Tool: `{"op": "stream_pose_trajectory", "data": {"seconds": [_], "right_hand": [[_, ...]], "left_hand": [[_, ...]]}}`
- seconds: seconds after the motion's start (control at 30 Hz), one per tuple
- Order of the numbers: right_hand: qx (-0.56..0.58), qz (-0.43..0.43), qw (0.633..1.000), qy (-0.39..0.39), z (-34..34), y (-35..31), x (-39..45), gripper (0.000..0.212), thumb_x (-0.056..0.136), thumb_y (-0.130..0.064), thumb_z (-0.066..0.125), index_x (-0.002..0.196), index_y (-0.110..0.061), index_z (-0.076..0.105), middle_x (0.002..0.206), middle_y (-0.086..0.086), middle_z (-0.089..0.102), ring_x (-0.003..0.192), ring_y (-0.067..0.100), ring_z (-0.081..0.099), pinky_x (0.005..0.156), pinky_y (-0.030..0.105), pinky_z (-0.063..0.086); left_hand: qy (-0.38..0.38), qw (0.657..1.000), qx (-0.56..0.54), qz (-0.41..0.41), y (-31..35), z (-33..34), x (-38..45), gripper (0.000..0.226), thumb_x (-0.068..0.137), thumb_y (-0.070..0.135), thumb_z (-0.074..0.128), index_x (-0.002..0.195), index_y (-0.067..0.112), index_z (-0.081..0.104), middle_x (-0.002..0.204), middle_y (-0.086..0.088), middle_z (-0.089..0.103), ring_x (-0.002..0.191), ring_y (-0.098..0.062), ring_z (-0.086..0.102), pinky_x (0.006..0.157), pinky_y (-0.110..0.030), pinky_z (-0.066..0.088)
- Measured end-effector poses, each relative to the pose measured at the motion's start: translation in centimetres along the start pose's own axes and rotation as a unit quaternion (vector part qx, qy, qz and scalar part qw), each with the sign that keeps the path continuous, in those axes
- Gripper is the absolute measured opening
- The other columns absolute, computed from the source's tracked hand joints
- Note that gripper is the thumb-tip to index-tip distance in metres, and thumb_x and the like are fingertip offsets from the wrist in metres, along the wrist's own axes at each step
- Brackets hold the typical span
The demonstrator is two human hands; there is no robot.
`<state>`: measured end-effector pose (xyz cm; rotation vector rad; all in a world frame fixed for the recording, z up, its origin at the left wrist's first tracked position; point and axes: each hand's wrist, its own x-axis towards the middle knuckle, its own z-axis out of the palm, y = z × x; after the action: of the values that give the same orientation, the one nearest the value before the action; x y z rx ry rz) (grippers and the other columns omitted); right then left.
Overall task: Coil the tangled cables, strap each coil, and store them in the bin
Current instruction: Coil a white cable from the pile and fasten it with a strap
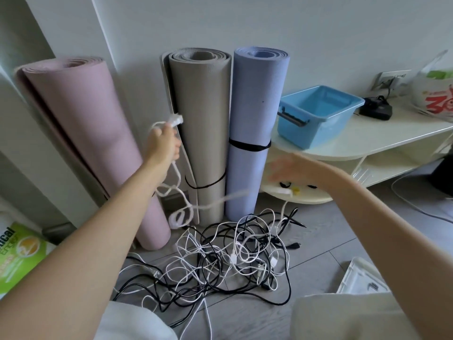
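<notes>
Left hand (pixel 163 141) gripped a thick white braided cable (pixel 182 212), right hand (pixel 289 169) blurred, fingers spread, empty, thin tangled cables (pixel 230 256) on the near floor.

Three rolled exercise mats stood against the far wall: a pink mat (pixel 98 153) leaning at the left, a grey mat (pixel 203 133) upright in the middle and a blue-lilac mat (pixel 255 123) just beside it, the last two each bound by a black band. To the right stood a cream shelf unit (pixel 382 141), with a black device (pixel 376 109) and a printed plastic bag (pixel 434 92) on its top. A green printed box (pixel 17 256) lay at the near left on the grey floor (pixel 318 244).
</notes>
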<state>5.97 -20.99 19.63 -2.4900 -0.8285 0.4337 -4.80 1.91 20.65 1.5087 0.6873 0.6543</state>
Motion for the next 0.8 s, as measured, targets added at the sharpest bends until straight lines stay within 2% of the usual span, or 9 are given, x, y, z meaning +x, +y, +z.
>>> {"op": "stream_pose_trajectory", "data": {"seconds": [0.07, 0.13, 0.2, 0.27, 0.33, 0.43, 0.6, 0.7, 0.8], "right_hand": [[-0.051, 0.040, 0.995, -0.076, 1.6, -1.0, -0.9, 0.059, 0.080, -0.036, 0.068, 0.133, -0.021, 0.049, 0.125, -0.003, 0.056, 0.103, 0.014, 0.053, 0.086, 0.022, 0.039], [-0.024, -0.018, 0.993, -0.110, 3.5, -2.5, -1.6, 0.070, 0.081, -0.039, 0.068, 0.141, -0.019, 0.037, 0.140, 0.000, 0.044, 0.124, 0.016, 0.045, 0.102, 0.027, 0.036], [0.022, -0.074, 0.989, -0.124, 5.3, -4.2, -1.7, 0.074, 0.081, -0.041, 0.068, 0.143, -0.018, 0.033, 0.143, 0.000, 0.040, 0.130, 0.017, 0.040, 0.105, 0.030, 0.035], [0.081, -0.084, 0.987, -0.107, 6.4, -5.7, -1.4, 0.062, 0.080, -0.044, 0.067, 0.132, -0.017, 0.045, 0.126, -0.003, 0.052, 0.115, 0.014, 0.050, 0.095, 0.028, 0.042], [0.110, -0.077, 0.988, -0.078, 6.9, -6.2, -1.0, 0.036, 0.083, -0.041, 0.065, 0.105, -0.014, 0.058, 0.098, -0.005, 0.061, 0.088, 0.013, 0.057, 0.076, 0.022, 0.044], [0.043, -0.111, 0.991, -0.056, 7.0, -5.9, -1.4, 0.021, 0.091, -0.022, 0.055, 0.078, -0.007, 0.062, 0.073, 0.001, 0.059, 0.069, 0.012, 0.056, 0.064, 0.016, 0.041], [-0.088, -0.110, 0.989, -0.049, 6.2, -3.6, -2.2, 0.030, 0.098, -0.018, 0.043, 0.081, -0.002, 0.062, 0.084, 0.013, 0.063, 0.070, 0.020, 0.050, 0.068, 0.031, 0.042], [-0.145, -0.024, 0.980, -0.131, 5.8, 0.1, -1.9, 0.026, 0.096, -0.018, 0.046, 0.083, -0.005, 0.065, 0.072, 0.002, 0.057, 0.054, 0.011, 0.044, 0.053, 0.020, 0.037], [-0.163, 0.038, 0.976, -0.142, 5.9, 3.4, -1.5, 0.029, 0.097, -0.018, 0.045, 0.071, -0.013, 0.057, 0.070, -0.001, 0.057, 0.059, 0.012, 0.050, 0.064, 0.022, 0.046]], "left_hand": [[-0.040, 0.998, -0.050, -0.003, 1.7, 1.4, -0.9, 0.026, 0.095, 0.013, 0.029, 0.070, 0.017, 0.036, 0.033, 0.014, 0.031, 0.028, -0.002, 0.022, 0.033, -0.013, 0.016], [-0.074, 0.990, -0.120, -0.014, 3.3, 2.4, -1.6, 0.025, 0.094, 0.010, 0.027, 0.071, 0.015, 0.037, 0.034, 0.013, 0.031, 0.030, -0.003, 0.022, 0.035, -0.013, 0.016], [-0.106, 0.977, -0.182, -0.020, 4.8, 3.1, -2.4, 0.026, 0.095, 0.010, 0.028, 0.071, 0.014, 0.037, 0.036, 0.011, 0.030, 0.032, -0.004, 0.021, 0.036, -0.014, 0.017], [-0.133, 0.965, -0.224, -0.020, 5.9, 3.5, -3.1, 0.027, 0.096, 0.011, 0.028, 0.071, 0.013, 0.038, 0.037, 0.010, 0.030, 0.031, -0.004, 0.021, 0.036, -0.014, 0.018], [-0.155, 0.954, -0.257, -0.024, 6.7, 3.7, -3.8, 0.027, 0.097, 0.012, 0.029, 0.072, 0.013, 0.039, 0.038, 0.010, 0.030, 0.030, -0.004, 0.022, 0.035, -0.014, 0.019], [-0.168, 0.941, -0.291, -0.028, 7.3, 3.7, -4.2, 0.028, 0.096, 0.011, 0.030, 0.070, 0.013, 0.040, 0.040, 0.009, 0.029, 0.030, -0.004, 0.021, 0.033, -0.015, 0.020], [-0.119, 0.936, -0.332, -0.019, 8.0, 2.0, -3.2, 0.029, 0.096, 0.010, 0.031, 0.068, 0.015, 0.039, 0.038, 0.010, 0.028, 0.030, -0.003, 0.021, 0.033, -0.014, 0.017], [-0.108, 0.906, -0.410, -0.010, 8.8, 0.1, -2.2, 0.031, 0.096, 0.011, 0.028, 0.067, 0.016, 0.037, 0.038, 0.010, 0.027, 0.029, -0.003, 0.020, 0.033, -0.013, 0.016], [-0.133, 0.847, -0.514, 0.017, 10.1, -1.3, -2.0, 0.031, 0.095, 0.008, 0.026, 0.066, 0.014, 0.039, 0.040, 0.008, 0.032, 0.029, -0.004, 0.021, 0.031, -0.015, 0.020]]}}
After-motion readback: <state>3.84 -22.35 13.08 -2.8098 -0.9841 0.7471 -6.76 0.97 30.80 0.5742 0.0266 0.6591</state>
